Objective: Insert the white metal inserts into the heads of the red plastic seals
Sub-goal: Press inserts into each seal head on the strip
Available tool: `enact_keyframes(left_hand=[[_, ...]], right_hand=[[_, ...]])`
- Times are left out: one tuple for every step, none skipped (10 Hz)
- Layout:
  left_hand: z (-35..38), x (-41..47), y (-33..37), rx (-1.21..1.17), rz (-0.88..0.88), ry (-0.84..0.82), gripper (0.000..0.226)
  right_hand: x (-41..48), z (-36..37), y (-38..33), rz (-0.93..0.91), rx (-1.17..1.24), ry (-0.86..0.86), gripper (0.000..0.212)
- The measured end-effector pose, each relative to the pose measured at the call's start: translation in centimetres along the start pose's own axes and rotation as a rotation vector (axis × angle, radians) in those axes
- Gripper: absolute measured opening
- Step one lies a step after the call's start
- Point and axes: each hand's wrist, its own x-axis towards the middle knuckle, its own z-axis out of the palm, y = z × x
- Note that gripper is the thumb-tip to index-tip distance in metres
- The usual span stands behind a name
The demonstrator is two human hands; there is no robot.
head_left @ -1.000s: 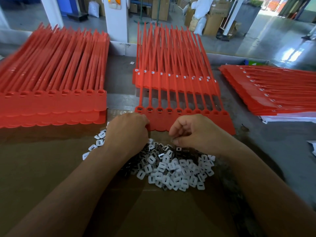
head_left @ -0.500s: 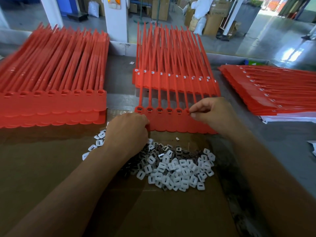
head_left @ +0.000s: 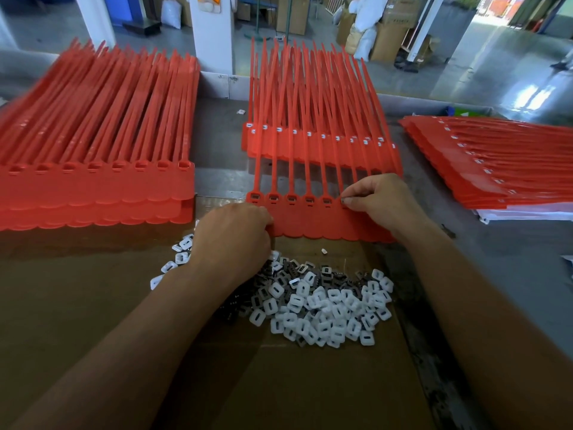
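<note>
A joined strip of red plastic seals (head_left: 319,223) lies flat in front of me, straps pointing away. Several heads on its left part hold inserts. My left hand (head_left: 232,237) grips the strip's lower left corner. My right hand (head_left: 376,201) pinches a small insert at a seal head right of the filled ones; fingers hide that head. A heap of white and dark inserts (head_left: 322,305) lies on the cardboard just below the strip.
A tall stack of red seals (head_left: 93,187) sits at the left. Another stack of red seals with white inserts (head_left: 310,144) lies behind the strip. A third stack of red seals (head_left: 496,162) rests at the right. Brown cardboard (head_left: 77,305) covers the near table.
My right hand left the insert heap, rose to the strip's heads, and now pinches an insert there. My left hand kept its hold on the strip's corner.
</note>
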Motion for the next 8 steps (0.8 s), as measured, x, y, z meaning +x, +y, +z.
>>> enact_keyframes(left_hand=[[0.0, 0.0, 0.0, 0.003, 0.002, -0.001, 0.034], [0.0, 0.0, 0.0, 0.003, 0.004, 0.0, 0.033], [0.0, 0.0, 0.0, 0.009, 0.005, 0.007, 0.033], [0.1, -0.1, 0.0, 0.01, 0.006, 0.01, 0.033], [0.1, 0.0, 0.0, 0.007, 0.012, 0.011, 0.034], [0.1, 0.0, 0.0, 0.006, 0.012, 0.013, 0.034], [0.0, 0.0, 0.0, 0.004, 0.008, 0.009, 0.033], [0.0, 0.0, 0.0, 0.009, 0.012, 0.008, 0.033]], right_hand=[[0.1, 0.0, -0.1, 0.0, -0.046, -0.011, 0.014], [0.1, 0.1, -0.2, -0.012, -0.1, 0.013, 0.006], [-0.2, 0.4, -0.1, -0.076, -0.149, 0.074, 0.011], [-0.7, 0.9, 0.1, -0.152, -0.211, 0.151, 0.016], [-1.0, 1.3, 0.3, -0.204, -0.333, 0.191, 0.019], [-1.2, 1.5, 0.2, -0.242, -0.433, 0.191, 0.02], [-1.3, 1.7, 0.2, -0.277, -0.518, 0.173, 0.024], [-1.4, 1.7, 0.2, -0.289, -0.561, 0.163, 0.026]])
